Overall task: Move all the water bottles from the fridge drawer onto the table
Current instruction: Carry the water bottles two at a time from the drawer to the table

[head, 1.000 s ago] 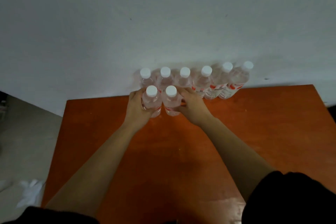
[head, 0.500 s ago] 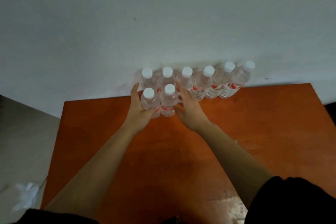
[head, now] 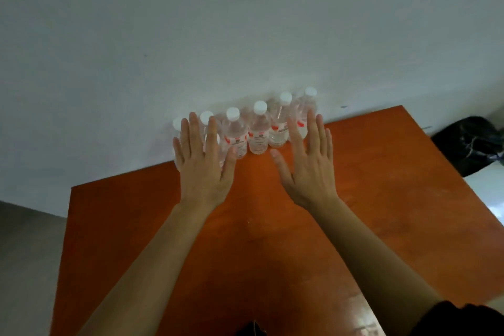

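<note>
Orange-brown table (head: 381, 199) sits pushed against a pale grey wall (head: 245, 22), w/ grey floor (head: 27, 254) showing off its left side. Water bottles (head: 257, 133) stand upright in a row along the table's far edge, right at the wall, packed shoulder to shoulder; clear plastic, white caps, red on the labels. At least six caps show.

Your left grip (head: 203, 169) is a bare hand, palm down, fingers straight and spread, holding nothing. It hangs in front of the row's left end and covers the bottles there, so you can't count what's behind it. Can't tell if it touches them.

Your right grip (head: 309, 172) is the same: flat, fingers straight, thumb out toward the middle, nothing in it. Its fingertips overlap the rightmost bottle in view; contact or not, can't tell. The middle bottles show between the two hands, untouched.

Both forearms reach in from the near edge, approx parallel. Dark sleeve (head: 463, 319) shows at bottom right. Black bag-like object (head: 469, 144) lies past the table's right edge; too dim to ID.
</note>
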Motion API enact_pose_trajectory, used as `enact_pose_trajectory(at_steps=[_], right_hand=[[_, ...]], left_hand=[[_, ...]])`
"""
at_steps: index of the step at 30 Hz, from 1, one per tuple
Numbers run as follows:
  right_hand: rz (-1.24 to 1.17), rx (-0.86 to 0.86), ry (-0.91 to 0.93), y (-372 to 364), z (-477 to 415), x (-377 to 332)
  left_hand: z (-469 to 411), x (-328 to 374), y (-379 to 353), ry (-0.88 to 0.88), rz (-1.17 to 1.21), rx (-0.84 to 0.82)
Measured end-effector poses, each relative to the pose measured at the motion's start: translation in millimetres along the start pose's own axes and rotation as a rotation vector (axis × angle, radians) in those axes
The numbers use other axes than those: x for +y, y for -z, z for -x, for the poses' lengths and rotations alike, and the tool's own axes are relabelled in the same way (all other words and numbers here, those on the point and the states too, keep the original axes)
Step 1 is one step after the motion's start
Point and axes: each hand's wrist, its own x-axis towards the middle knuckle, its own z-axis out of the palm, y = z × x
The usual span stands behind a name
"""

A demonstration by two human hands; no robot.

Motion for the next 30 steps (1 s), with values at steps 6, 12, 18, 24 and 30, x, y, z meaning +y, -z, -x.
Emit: enact_pose_trajectory(at_steps=[6, 12, 18, 24, 30], right_hand=[[0.197, 0.218, -0.209, 109, 70, 80], [0.334, 0.409, -0.443, 240, 218, 181], [0.498, 0.564, -0.649, 379, 423, 267], [0.627, 0.698, -0.889, 483, 595, 322], [0.736, 0.725, -1.131, 534, 721, 384]], left_hand=[[24, 130, 11, -0.222, 0.032, -0.024], [109, 314, 17, -0.514, 0.097, -0.024], [259, 516, 16, -0.821, 0.220, -0.057], [394, 673, 12, -1.069, 0.350, -0.129], [507, 804, -19, -1.337, 0.493, -0.253]])
